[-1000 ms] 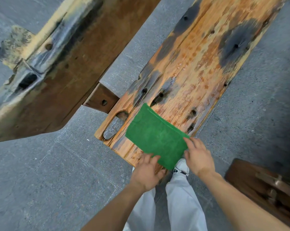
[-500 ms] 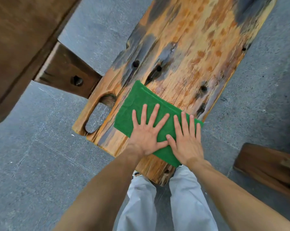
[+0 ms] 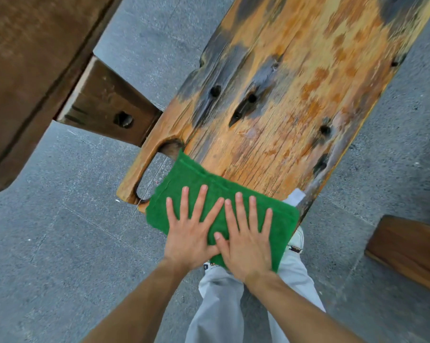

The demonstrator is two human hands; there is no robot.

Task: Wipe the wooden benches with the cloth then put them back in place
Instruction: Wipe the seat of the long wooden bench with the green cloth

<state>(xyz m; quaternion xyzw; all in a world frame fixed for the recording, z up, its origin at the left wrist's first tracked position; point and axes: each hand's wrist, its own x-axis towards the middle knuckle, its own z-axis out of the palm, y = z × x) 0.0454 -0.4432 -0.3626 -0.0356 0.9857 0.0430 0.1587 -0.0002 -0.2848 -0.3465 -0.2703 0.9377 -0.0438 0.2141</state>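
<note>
A weathered orange and grey wooden bench (image 3: pixel 295 100) runs away from me, with a handle slot at its near left corner. A folded green cloth (image 3: pixel 196 179) lies flat across the bench's near end. My left hand (image 3: pixel 191 231) and my right hand (image 3: pixel 246 241) press down on the cloth side by side, palms flat and fingers spread. The thumbs overlap at the middle. The cloth hides the near edge of the bench.
A dark brown wooden bench or table (image 3: pixel 23 78) fills the upper left, with a leg block (image 3: pixel 105 105) beside the orange bench. Another brown wooden piece (image 3: pixel 407 248) lies at the right. Grey stone paving (image 3: pixel 60 243) surrounds everything. My trouser legs (image 3: pixel 221 305) are below the bench end.
Both hands went from holding the cloth's near edge to pressing flat on it. They then slid the cloth toward me, to the bench's near end.
</note>
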